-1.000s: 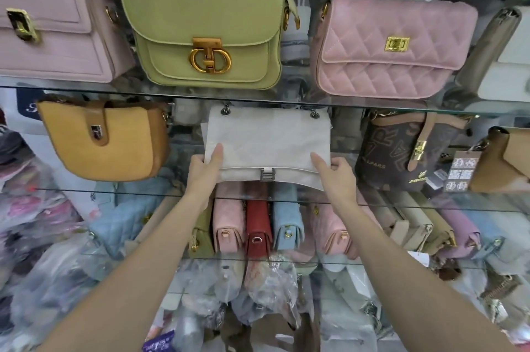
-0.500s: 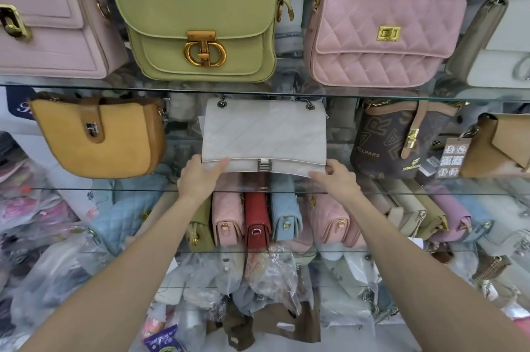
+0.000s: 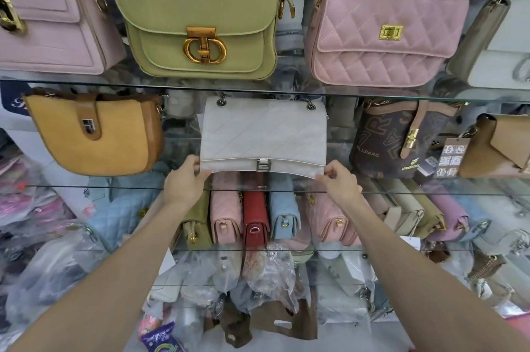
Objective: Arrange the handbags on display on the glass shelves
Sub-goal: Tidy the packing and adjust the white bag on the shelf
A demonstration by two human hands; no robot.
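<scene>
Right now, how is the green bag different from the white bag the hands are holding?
The green bag sits on the top shelf untouched; the white bag is one shelf lower, held at its bottom corners by the left hand and right hand. The green bag is smooth with a big gold clasp; the white bag has stitched diagonal lines and a small silver clasp. Both face front with flaps closed.

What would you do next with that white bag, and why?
Probably ease the white bag down until its bottom rests on the glass shelf, then let go. The left hand and right hand pinch its lower corners, and it already stands upright in the gap between the mustard bag and brown monogram bag.
</scene>
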